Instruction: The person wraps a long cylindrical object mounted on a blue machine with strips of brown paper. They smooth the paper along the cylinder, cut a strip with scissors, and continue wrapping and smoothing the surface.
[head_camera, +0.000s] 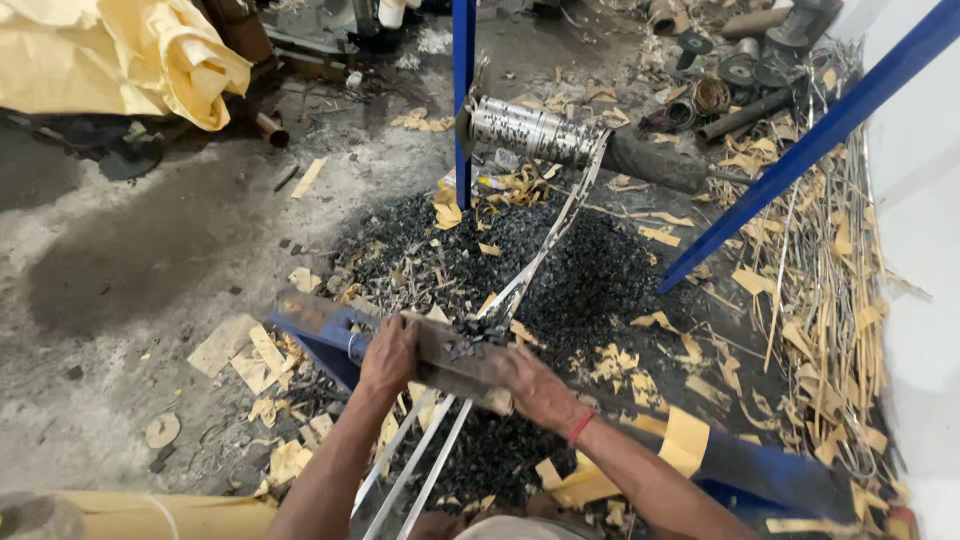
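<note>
At the lower centre of the frame a heavy, stiff metal block (455, 362) is clenched by the left hand (388, 352) and the right hand (535, 388). The thin, springy metal strip (548, 240) looks sharp-edged; it is best held flat.

Reel (535, 130) behind block (455, 362), probably.

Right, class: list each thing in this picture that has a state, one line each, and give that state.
left hand: closed on the metal block's left end
right hand: pressed on the block's right end
metal block: lying across the blue bar
metal strip: stretched from roll to block
strip roll: partly unwound, mounted on a spindle
thin strips: coming out below the block
</note>
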